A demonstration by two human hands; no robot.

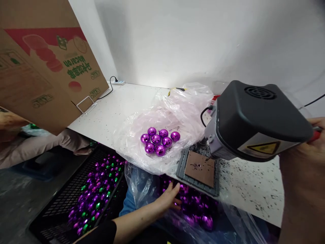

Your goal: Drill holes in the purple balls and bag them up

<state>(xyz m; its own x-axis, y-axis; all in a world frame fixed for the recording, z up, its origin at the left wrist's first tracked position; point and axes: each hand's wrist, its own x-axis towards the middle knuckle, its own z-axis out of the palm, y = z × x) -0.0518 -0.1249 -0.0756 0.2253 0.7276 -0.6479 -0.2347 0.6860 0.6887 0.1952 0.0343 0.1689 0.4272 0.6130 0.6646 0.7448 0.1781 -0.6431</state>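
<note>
My left hand (168,199) is over the table's front edge with its fingers apart, and nothing shows in them. It is right beside an open clear bag of shiny purple mirrored balls (196,206) on the lap. At the far right my right hand (311,147) is closed around the red handle (315,135) of a small black bench drill press (264,115). Below the drill head, a brown square board (199,168) with a small hole lies on the grey machine base (216,183). Several purple mirrored balls (155,139) sit on clear plastic sheeting left of the base.
A black crate (54,198) of purple and green balls stands at lower left. A printed cardboard box (58,64) is propped upright at the table's left end. Another person's arm and leg (33,149) show behind it. Dark shavings litter the white table (250,183).
</note>
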